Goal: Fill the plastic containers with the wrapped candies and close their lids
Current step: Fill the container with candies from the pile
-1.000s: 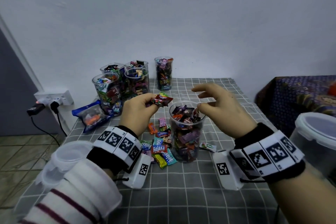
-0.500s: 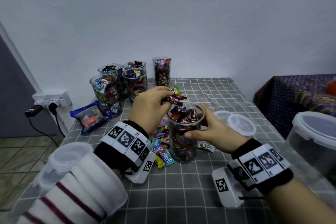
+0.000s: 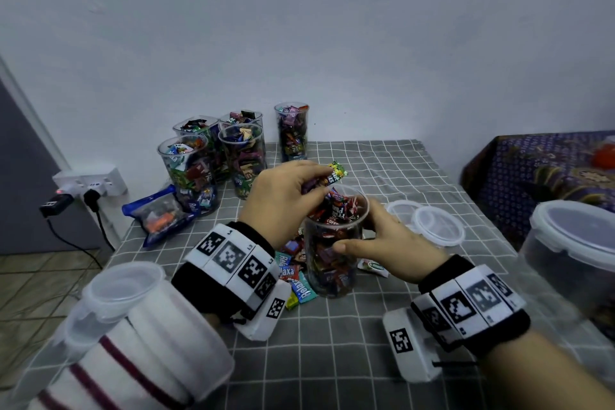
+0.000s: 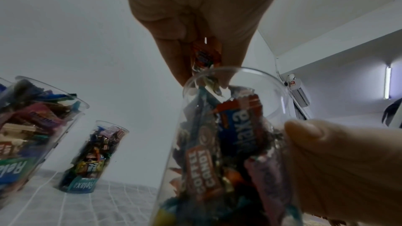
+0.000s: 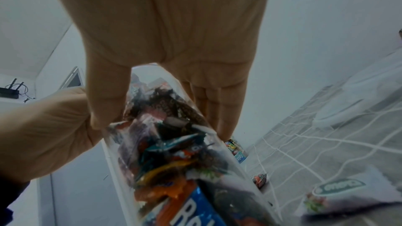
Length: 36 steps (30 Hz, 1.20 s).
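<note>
A tall clear plastic container [image 3: 332, 263], nearly full of wrapped candies, stands mid-table. My right hand [image 3: 382, 240] grips its side, thumb in front and fingers behind, as the right wrist view shows on the container [image 5: 174, 143]. My left hand [image 3: 289, 190] hovers over its mouth and pinches a few wrapped candies [image 3: 334, 175]; the left wrist view shows an orange candy [image 4: 205, 54] between the fingers just above the rim [image 4: 237, 73]. Loose candies [image 3: 293, 273] lie on the cloth left of the container.
Several filled open containers [image 3: 246, 156] stand at the back left by the wall. Two round lids [image 3: 436, 223] lie right of my right hand. A blue pouch [image 3: 156, 213] lies at the left. Lidded tubs sit near left [image 3: 123, 286] and far right [image 3: 572, 243].
My left hand carried the candies rightward to above the container's mouth. My right hand dropped from above the rim and took hold of the container's side.
</note>
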Tool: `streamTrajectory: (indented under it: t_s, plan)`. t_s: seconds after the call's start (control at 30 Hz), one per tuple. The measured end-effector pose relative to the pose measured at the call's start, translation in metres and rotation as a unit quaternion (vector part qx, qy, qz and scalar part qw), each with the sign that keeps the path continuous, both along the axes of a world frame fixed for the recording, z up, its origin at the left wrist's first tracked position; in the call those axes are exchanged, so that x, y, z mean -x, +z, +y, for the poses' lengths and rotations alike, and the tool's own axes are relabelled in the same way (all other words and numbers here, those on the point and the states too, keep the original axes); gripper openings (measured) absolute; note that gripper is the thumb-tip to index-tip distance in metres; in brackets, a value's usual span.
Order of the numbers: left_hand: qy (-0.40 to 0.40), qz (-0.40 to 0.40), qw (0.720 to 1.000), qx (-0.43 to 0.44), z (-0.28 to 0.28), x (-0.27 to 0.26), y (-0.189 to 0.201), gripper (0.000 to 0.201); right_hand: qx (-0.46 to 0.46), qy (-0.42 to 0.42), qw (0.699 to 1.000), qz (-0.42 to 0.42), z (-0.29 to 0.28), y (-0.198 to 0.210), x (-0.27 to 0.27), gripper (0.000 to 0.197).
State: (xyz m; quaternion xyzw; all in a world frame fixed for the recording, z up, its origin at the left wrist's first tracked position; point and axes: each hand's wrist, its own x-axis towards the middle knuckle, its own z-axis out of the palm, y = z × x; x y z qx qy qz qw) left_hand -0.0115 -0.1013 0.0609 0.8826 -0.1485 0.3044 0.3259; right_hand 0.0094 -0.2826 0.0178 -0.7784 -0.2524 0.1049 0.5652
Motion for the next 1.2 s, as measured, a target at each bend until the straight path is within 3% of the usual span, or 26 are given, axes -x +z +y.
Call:
streamTrajectory:
  t_s: [0.17,0.5,0.67,0.73,0.8,0.97,1.2]
  plan:
    - [-0.008,0.011,1.0,0.014,-0.0025,0.0013,0.0027,0.028,0.0,-0.002,1.0,0.002,-0.0017,-0.0014,0.0012,0.062]
    - [-0.01,0.033,0.998,0.046,-0.0022,0.0043,0.0028,0.028,-0.009,0.001,1.0,-0.001,-0.0014,-0.0006,0.003,0.072]
    - [-0.029,0.041,0.997,0.052,-0.0041,0.0038,-0.0001,0.041,-0.007,0.001,1.0,0.004,-0.0006,0.0009,0.0037,0.08]
    - [-0.016,0.036,0.997,0.065,-0.0017,0.0024,-0.0007,0.035,-0.006,0.0,1.0,0.006,-0.0008,0.001,0.0039,0.08]
    - [-0.012,0.053,0.998,0.044,0.0013,0.0004,0.0001,0.027,-0.008,-0.001,1.0,0.01,-0.0007,0.0006,0.0037,0.075]
    - [-0.013,0.113,0.989,-0.094,0.0004,0.002,0.0024,0.032,-0.023,-0.011,1.0,0.017,-0.0008,-0.0009,0.0037,0.075]
    - [-0.008,0.111,0.994,-0.025,0.0052,0.0087,0.0001,0.029,0.012,-0.017,1.0,-0.009,0.0001,0.0,0.0089,0.064]
